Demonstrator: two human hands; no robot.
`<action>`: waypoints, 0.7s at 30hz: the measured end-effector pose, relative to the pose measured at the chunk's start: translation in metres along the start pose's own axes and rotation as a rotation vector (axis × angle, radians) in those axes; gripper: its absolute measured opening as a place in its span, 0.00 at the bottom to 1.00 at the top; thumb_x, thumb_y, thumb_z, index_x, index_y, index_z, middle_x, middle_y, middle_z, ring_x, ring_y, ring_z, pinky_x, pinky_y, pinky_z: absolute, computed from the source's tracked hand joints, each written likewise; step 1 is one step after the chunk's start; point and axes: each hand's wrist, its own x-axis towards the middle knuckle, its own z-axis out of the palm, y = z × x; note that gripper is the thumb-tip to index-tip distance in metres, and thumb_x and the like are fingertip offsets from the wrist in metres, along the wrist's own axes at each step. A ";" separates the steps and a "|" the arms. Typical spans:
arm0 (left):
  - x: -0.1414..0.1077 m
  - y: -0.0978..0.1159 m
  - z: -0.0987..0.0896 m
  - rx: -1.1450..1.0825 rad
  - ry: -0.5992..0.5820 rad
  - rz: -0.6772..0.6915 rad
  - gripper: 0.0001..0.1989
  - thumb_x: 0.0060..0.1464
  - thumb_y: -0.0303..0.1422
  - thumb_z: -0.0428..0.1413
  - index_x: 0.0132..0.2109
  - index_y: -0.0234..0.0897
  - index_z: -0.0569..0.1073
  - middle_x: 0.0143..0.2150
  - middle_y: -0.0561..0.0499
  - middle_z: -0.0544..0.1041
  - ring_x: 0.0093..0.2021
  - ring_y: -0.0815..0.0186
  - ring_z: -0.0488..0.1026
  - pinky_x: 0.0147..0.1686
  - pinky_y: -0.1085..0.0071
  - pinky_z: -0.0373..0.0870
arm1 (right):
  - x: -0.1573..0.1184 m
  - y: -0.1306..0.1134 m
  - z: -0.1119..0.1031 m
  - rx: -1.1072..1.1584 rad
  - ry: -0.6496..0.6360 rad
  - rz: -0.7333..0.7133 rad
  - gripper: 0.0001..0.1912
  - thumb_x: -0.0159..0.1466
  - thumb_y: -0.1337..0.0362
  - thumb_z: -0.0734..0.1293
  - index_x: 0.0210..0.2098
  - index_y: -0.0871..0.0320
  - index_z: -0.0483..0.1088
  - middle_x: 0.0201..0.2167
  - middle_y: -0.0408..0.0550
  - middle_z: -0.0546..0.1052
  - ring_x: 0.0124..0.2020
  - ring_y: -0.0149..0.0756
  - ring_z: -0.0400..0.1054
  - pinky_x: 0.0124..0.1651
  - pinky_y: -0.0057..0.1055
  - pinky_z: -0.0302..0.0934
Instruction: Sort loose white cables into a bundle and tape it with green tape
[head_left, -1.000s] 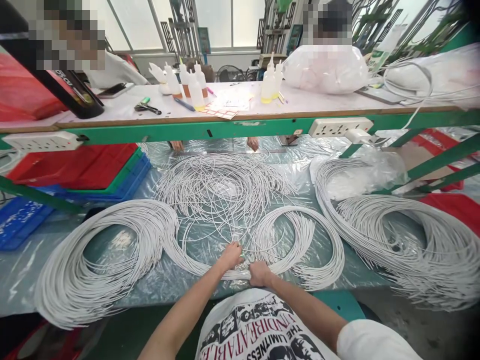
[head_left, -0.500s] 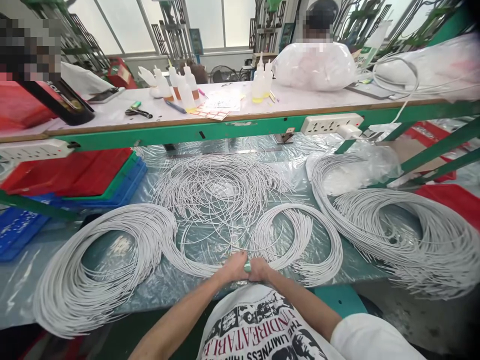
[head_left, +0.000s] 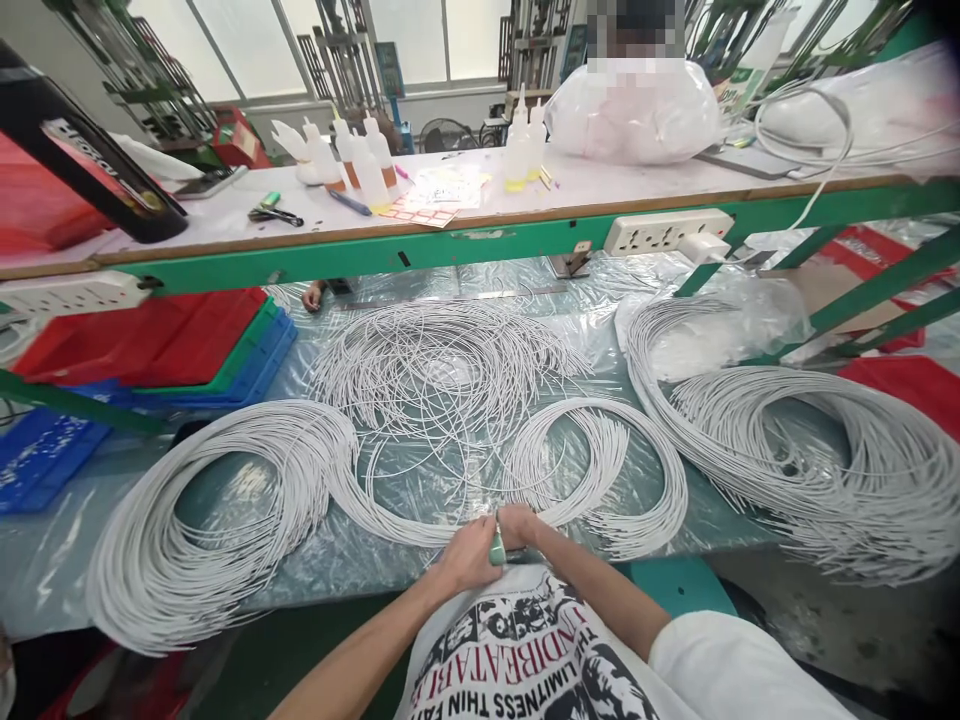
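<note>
My left hand (head_left: 474,552) is closed close to my body, at the near edge of the bench, with a small green object (head_left: 496,548) showing at its fingers. What kind of object this is I cannot make out. Touching it or nearly so, my right hand (head_left: 517,525) is closed where a bundle of thin white cables (head_left: 555,515) reaches it. The fingertips are partly hidden. From the left, another run of the white cables (head_left: 397,525) leads to my left hand out of a large coil (head_left: 247,420). A smaller coil (head_left: 600,470) lies to the right.
A tangled cable heap (head_left: 442,370) lies ahead, and a big coil (head_left: 810,450) at right. Stacked trays (head_left: 172,340) stand at left. A green-edged shelf (head_left: 420,250) crosses above, carrying squeeze bottles (head_left: 367,165), a black bottle (head_left: 97,150) and a power strip (head_left: 660,232). Another person's hand (head_left: 313,296) shows beneath.
The green object and my left hand have come slightly lower, toward my body. My right hand has barely moved. Another person's hand has appeared under the shelf at left.
</note>
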 end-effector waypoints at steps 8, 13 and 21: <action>-0.006 -0.011 -0.004 -0.008 0.040 0.039 0.23 0.46 0.32 0.57 0.51 0.36 0.63 0.51 0.41 0.70 0.54 0.52 0.66 0.51 0.62 0.65 | -0.019 -0.002 0.007 -0.021 0.149 -0.061 0.23 0.55 0.68 0.63 0.51 0.65 0.69 0.44 0.62 0.76 0.46 0.51 0.71 0.45 0.38 0.63; -0.017 -0.002 0.014 -0.001 0.124 0.046 0.19 0.48 0.30 0.56 0.49 0.36 0.65 0.51 0.42 0.69 0.54 0.52 0.64 0.52 0.59 0.65 | -0.020 -0.004 -0.004 0.020 0.144 -0.117 0.19 0.56 0.65 0.63 0.45 0.65 0.71 0.40 0.62 0.77 0.44 0.52 0.72 0.45 0.38 0.62; -0.009 -0.013 0.056 0.057 0.475 0.000 0.28 0.46 0.24 0.59 0.56 0.38 0.62 0.53 0.44 0.67 0.55 0.52 0.63 0.54 0.56 0.63 | 0.006 0.008 -0.046 0.122 -0.044 -0.180 0.11 0.48 0.67 0.68 0.31 0.65 0.75 0.29 0.53 0.76 0.33 0.42 0.70 0.35 0.31 0.62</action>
